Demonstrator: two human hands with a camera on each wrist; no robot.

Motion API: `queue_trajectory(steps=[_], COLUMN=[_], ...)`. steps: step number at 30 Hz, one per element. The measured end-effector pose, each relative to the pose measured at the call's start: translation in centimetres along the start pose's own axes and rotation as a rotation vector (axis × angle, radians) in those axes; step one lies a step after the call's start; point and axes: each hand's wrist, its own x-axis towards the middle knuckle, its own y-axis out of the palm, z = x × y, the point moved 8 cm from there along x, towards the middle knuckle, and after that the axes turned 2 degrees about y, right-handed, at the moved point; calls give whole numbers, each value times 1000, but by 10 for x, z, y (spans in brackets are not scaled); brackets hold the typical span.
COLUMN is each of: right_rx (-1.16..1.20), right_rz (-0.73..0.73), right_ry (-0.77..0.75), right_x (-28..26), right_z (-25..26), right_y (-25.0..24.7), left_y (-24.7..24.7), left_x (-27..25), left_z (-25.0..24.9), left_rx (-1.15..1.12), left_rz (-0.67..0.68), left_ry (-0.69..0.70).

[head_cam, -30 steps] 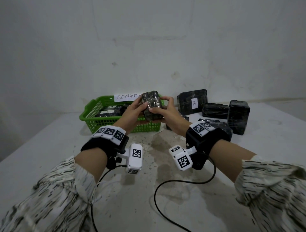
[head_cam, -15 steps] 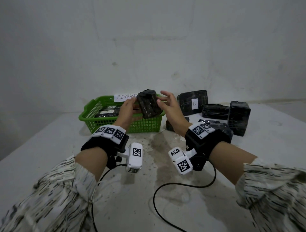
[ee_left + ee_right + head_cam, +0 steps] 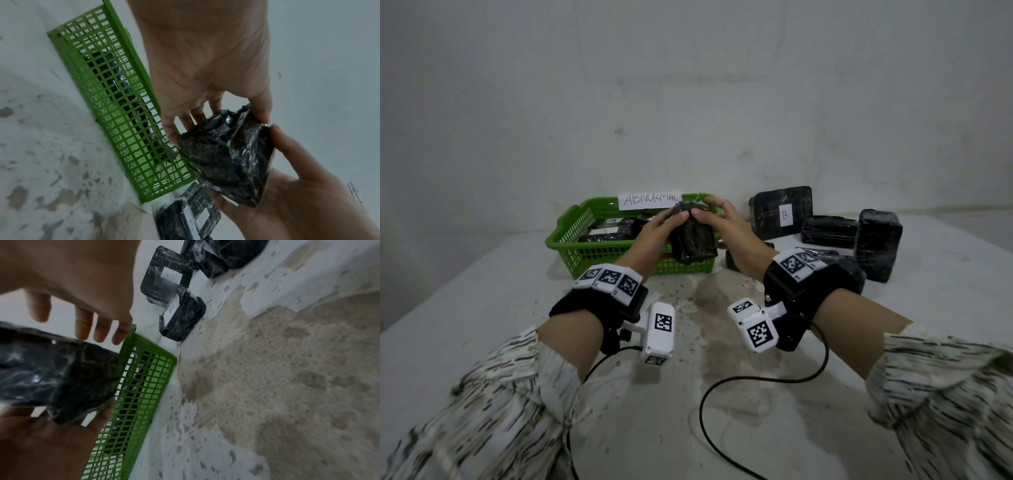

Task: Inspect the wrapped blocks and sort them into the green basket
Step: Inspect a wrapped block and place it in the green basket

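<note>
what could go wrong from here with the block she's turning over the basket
1. The wrapped block is held mostly by fingertips of the left hand and right hand; the glossy wrap may slip, dropping it uninspected into the green basket.
2. Its loose, crinkled wrap end might tear under the pinch.
3. The trailing cable may snag a reach.

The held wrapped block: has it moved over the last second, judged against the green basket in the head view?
Yes. The held wrapped block has been turned from short and wide to upright, its lower end now hanging across the green basket's front wall.
</note>
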Motion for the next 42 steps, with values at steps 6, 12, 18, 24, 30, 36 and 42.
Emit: queue_trajectory(steps=[6, 12, 18, 24, 30, 36, 42], right_rx=[34, -8, -24, -59, -141, -105, -157], right_rz=[26, 48, 91, 79, 140, 208, 115], right_ry=[15, 15, 14, 31, 53, 61, 3], right_x=[1, 1, 1, 3, 1, -2, -1], right_z=[-4, -4, -5, -8, -11, -11, -6], right_y=[2, -2, 2, 1, 4, 11, 3], left_y=[1, 4, 2, 0, -4, -4, 5], left_x=[1, 2, -1, -1, 1, 4, -1], left_z=[-6, -7, -7, -7, -8, -3, 0], left_rx=[60, 32, -10, -13, 28, -33, 28], left_rz=[-18, 20, 24, 7, -17, -77, -9], left_ry=[34, 17, 35, 15, -14, -60, -168])
